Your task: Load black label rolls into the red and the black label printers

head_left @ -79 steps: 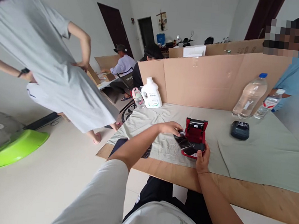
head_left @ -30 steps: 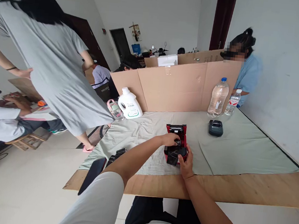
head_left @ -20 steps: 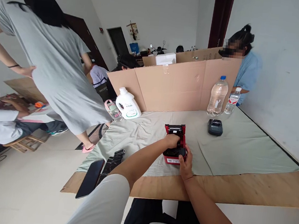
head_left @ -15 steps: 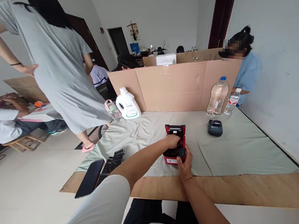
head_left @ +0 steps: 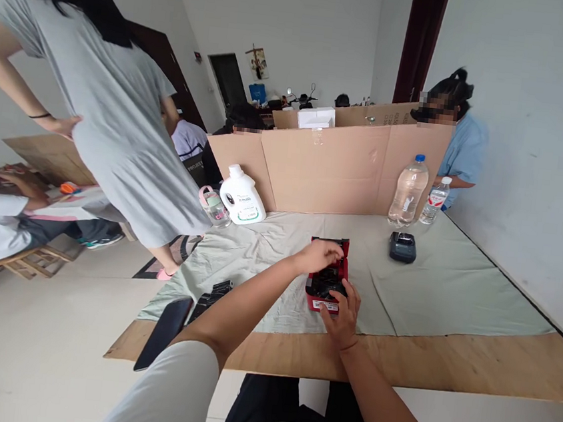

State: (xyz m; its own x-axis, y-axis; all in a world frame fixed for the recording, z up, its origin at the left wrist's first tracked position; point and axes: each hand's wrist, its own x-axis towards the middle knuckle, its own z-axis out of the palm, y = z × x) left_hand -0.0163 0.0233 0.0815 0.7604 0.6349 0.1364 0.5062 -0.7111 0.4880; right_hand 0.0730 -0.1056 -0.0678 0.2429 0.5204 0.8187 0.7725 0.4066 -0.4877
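Note:
A red and black portable label printer (head_left: 310,301) stands on the cloth with its lid (head_left: 345,246) raised, its dark inside partly hidden by my hands. My right hand (head_left: 345,315) grips its near right corner, thumb on the front face and fingers over the rim. Over the raised lid hovers my left hand (head_left: 319,257), fingers loosely bent and apart, with nothing visible in them. A strip of black marbled material (head_left: 212,296) lies to the left, beside a dark phone or tablet (head_left: 164,334).
A small black printer-like device (head_left: 403,248) sits to the right. Behind it stand a large water bottle (head_left: 408,194) and a smaller one (head_left: 434,201). A white jug (head_left: 243,197) and clear cup (head_left: 215,208) are at back left, before a cardboard partition (head_left: 325,175). Other people are around.
My left hand has lifted out of the printer to above its lid, and its fingers have loosened. My right hand has shifted from the printer's right side to its near corner.

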